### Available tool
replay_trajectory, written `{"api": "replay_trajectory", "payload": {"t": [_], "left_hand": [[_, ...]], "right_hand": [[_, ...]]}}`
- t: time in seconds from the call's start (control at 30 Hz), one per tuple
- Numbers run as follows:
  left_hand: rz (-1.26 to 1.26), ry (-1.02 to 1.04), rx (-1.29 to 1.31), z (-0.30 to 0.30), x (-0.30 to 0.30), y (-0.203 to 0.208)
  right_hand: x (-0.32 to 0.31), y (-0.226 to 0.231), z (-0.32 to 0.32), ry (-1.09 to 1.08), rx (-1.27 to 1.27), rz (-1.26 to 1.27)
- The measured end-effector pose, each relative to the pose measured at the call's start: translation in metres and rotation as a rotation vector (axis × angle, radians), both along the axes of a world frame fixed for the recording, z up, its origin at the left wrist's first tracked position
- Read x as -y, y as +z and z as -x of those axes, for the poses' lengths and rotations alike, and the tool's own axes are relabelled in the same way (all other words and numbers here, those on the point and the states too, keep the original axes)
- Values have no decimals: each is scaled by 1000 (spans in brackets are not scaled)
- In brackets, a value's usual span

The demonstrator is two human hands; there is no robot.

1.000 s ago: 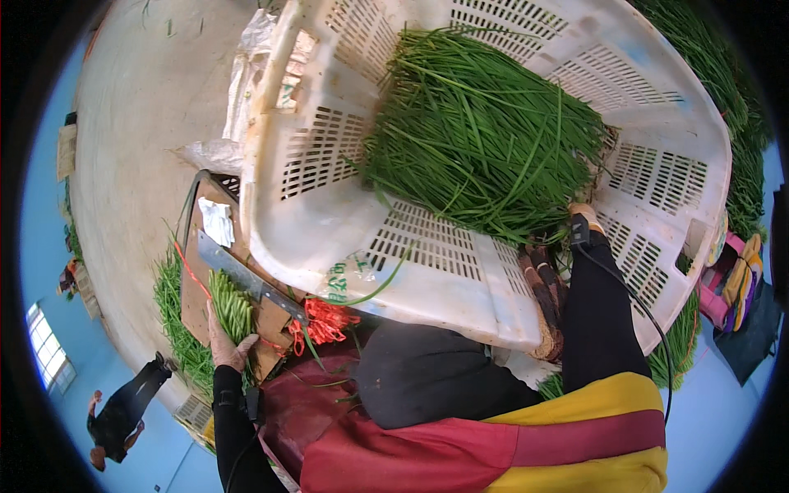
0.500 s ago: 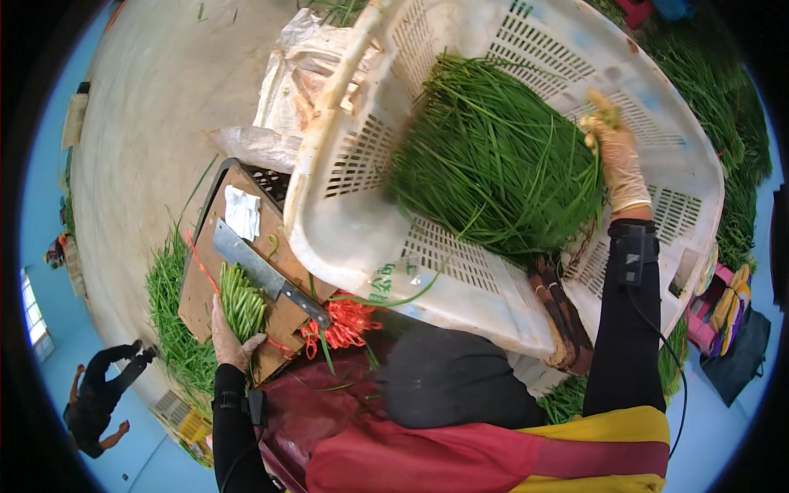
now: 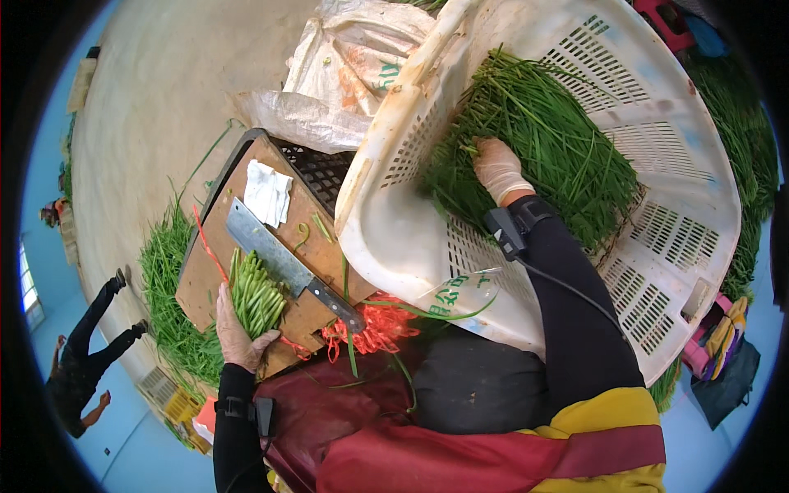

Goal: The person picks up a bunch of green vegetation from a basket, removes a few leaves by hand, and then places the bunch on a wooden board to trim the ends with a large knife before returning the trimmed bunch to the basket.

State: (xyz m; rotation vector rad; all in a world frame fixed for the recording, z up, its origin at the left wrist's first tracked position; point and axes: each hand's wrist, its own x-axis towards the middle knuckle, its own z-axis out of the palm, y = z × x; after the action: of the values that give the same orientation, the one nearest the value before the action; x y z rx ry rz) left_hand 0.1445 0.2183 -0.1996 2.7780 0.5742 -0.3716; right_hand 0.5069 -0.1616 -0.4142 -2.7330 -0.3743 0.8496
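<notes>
My gloved left hand [image 3: 237, 335] is wrapped round a bundle of cut green chive stems [image 3: 258, 294], stem ends up, over the brown cutting board [image 3: 215, 289]. Beside the bundle a cleaver [image 3: 278, 256] lies flat, its dark handle toward me. Inside the big white slatted basket [image 3: 370, 215], my gloved right hand [image 3: 499, 169] rests at the left side of a thick heap of long green chives [image 3: 551, 148]. Its fingers are closed on some chives at the heap's edge; the fingertips are partly hidden among the leaves.
A folded white cloth [image 3: 267, 194] lies on the board. Red plastic ties [image 3: 378, 327] are bunched at its near right corner. A white woven sack [image 3: 349, 66] sits beyond. Loose chives [image 3: 168, 292] pile left of the board; a person [image 3: 78, 374] stands at far left.
My right hand has moved left across the basket, from the heap's right end to its left side. My left hand still holds the bundle. The view has shifted slightly.
</notes>
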Motion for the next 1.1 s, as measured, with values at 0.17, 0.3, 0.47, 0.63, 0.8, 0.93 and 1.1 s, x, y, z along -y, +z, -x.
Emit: {"api": "replay_trajectory", "payload": {"t": [0.17,0.3,0.47,0.63,0.8,0.93,1.1], "left_hand": [[-60,-27,-38,2,-5,-3],[-46,-27,-21,4,-4,-2],[-58,-23,-19,3,-3,-2],[-83,-52,-21,2,-4,-3],[-46,-48,7,3,-4,-3],[-88,-37,-52,1,-3,-2],[-70,-54,-46,0,-4,-1]], "right_hand": [[-22,0,22,182,-258,212],[-19,1,27,79,-101,147],[-18,5,29,123,-53,82],[-9,18,6,13,-36,55],[16,21,-35,-32,-3,14],[37,-1,-89,532,298,456],[51,-23,-161,187,294,229]]}}
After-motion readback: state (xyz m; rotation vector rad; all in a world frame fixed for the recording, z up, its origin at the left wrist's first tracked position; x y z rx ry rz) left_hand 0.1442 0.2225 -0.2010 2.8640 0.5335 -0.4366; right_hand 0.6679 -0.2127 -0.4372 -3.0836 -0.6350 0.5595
